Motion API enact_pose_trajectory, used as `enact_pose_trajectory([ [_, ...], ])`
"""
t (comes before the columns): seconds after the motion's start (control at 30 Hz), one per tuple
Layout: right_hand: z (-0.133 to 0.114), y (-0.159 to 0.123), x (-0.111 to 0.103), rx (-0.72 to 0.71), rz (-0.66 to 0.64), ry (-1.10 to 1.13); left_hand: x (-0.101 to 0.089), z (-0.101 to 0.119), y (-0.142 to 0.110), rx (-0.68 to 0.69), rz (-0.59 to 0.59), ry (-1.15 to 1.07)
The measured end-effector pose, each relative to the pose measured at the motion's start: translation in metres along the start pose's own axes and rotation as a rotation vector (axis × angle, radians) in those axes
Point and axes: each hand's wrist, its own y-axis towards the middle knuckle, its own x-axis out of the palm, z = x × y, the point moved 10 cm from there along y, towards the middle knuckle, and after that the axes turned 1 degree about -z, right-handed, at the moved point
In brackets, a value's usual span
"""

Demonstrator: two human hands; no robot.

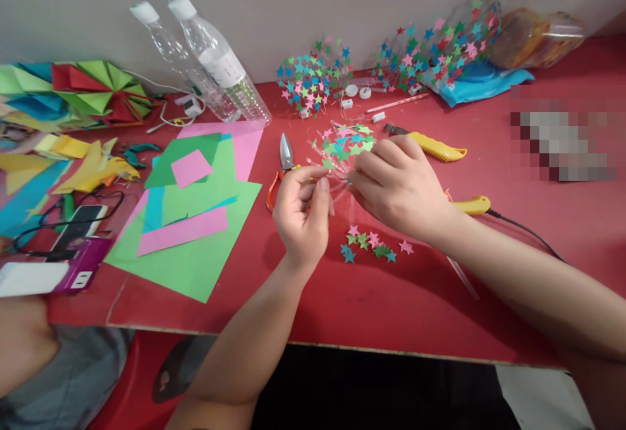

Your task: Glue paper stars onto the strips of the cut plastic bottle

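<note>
My left hand [303, 211] is closed in a pinch on thin clear plastic strips of a star-covered plastic piece [345, 143] lying on the red table [391, 306]. My right hand [398, 185] is closed too, its fingertips pressed onto the same strips just right of my left thumb. Small paper stars, pink, green and blue, stick to the strips beyond my fingers. A little pile of loose paper stars [372, 244] lies on the table below my right hand.
Scissors with orange handles [281, 169] lie left of my hands. A yellow utility knife [430, 146] and a yellow corded tool [472, 205] lie right. Coloured paper sheets [195, 221], clear bottles [215, 58], finished star pieces [313, 81] and folded paper fans [73, 91] fill the left and back.
</note>
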Motion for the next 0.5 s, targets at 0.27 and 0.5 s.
enact_pose_trajectory([
  [0.27, 0.015, 0.001, -0.005, 0.106, -0.035, 0.087, 0.0, -0.003, 0.0, -0.027, -0.005, -0.019],
  [0.5, 0.047, 0.004, -0.022, 0.29, -0.069, 0.087, -0.001, -0.005, 0.0, -0.051, 0.007, -0.05],
])
